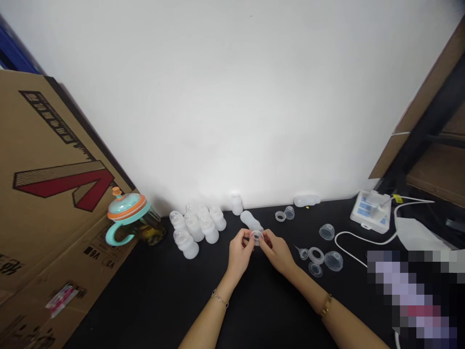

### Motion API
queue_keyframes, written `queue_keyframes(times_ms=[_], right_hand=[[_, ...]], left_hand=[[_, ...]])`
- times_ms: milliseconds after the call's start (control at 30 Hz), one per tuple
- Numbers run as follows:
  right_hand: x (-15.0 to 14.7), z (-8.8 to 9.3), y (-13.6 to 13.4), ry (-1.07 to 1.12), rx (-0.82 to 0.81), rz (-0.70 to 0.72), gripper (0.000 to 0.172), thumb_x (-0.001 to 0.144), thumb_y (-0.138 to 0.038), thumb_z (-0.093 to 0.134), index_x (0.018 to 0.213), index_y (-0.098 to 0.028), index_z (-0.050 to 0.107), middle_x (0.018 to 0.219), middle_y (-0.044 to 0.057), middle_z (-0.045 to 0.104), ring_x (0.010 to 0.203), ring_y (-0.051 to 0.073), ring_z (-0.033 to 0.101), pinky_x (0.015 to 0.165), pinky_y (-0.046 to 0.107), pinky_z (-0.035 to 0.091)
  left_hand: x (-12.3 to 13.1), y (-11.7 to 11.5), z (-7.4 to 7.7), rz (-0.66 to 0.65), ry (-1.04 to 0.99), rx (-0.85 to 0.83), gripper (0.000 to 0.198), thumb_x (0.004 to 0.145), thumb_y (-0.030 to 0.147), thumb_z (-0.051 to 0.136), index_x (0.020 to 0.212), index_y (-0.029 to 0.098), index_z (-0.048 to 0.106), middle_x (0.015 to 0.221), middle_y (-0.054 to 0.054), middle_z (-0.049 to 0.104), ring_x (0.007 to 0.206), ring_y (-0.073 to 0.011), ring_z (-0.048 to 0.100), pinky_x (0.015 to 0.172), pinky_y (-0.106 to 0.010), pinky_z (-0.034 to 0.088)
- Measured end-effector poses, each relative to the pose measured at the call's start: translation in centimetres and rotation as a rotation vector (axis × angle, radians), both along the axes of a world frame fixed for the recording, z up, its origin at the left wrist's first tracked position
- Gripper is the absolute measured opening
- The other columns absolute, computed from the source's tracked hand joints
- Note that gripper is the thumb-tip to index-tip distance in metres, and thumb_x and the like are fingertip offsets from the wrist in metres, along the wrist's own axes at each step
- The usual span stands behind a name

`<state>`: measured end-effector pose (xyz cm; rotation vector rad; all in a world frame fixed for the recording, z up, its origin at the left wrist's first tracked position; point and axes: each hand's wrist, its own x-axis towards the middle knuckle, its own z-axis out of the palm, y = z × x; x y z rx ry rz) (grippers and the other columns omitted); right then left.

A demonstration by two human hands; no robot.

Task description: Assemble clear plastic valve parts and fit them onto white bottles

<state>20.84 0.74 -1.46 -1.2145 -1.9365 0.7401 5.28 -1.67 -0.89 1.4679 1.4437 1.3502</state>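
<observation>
Between my two hands, at the middle of the table, is a translucent bottle collar ring. My left hand pinches its left side and my right hand its right side; whether a nipple sits in it I cannot make out. Just behind my fingers a white baby bottle lies on its side. To the left stands a group of several capped white baby bottles. Right of my right hand lie a clear nipple, a collar ring, a clear disc-like part and a clear dome cap.
Against the wall are a standing white bottle and a lying one. Another ring and dome caps lie at the right. A teal-lidded jug and cardboard box flank the left; a power strip with white cable is right.
</observation>
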Motion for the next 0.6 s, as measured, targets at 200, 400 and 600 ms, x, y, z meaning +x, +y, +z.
queue_keyframes(times_ms=[200, 400, 600], right_hand=[[0.00, 0.05, -0.02, 0.002, 0.001, 0.001, 0.024, 0.098, -0.042, 0.047, 0.089, -0.022, 0.058, 0.068, -0.001, 0.064, 0.058, 0.016, 0.058, 0.056, 0.025, 0.032], [-0.02, -0.12, 0.02, -0.001, 0.012, 0.001, 0.024, 0.098, -0.041, 0.047, 0.089, -0.022, 0.058, 0.067, -0.002, 0.063, 0.057, 0.016, 0.057, 0.055, 0.024, 0.032], [-0.09, -0.13, 0.03, -0.012, 0.010, -0.004, 0.023, 0.098, -0.041, 0.047, 0.087, -0.023, 0.057, 0.067, -0.002, 0.063, 0.057, 0.016, 0.057, 0.055, 0.024, 0.032]], left_hand=[[-0.02, 0.02, 0.00, 0.004, 0.008, -0.003, 0.034, 0.091, 0.052, 0.059, 0.088, 0.018, 0.063, 0.077, -0.002, 0.067, 0.057, -0.0126, 0.059, 0.056, -0.023, 0.044], [0.00, 0.02, 0.06, 0.004, 0.010, 0.001, 0.033, 0.090, 0.051, 0.059, 0.087, 0.018, 0.063, 0.078, -0.002, 0.067, 0.057, -0.0126, 0.058, 0.056, -0.023, 0.044], [-0.05, 0.02, -0.01, 0.009, 0.023, -0.003, 0.031, 0.090, 0.049, 0.059, 0.087, 0.019, 0.062, 0.077, -0.001, 0.067, 0.056, -0.0120, 0.057, 0.055, -0.023, 0.044]])
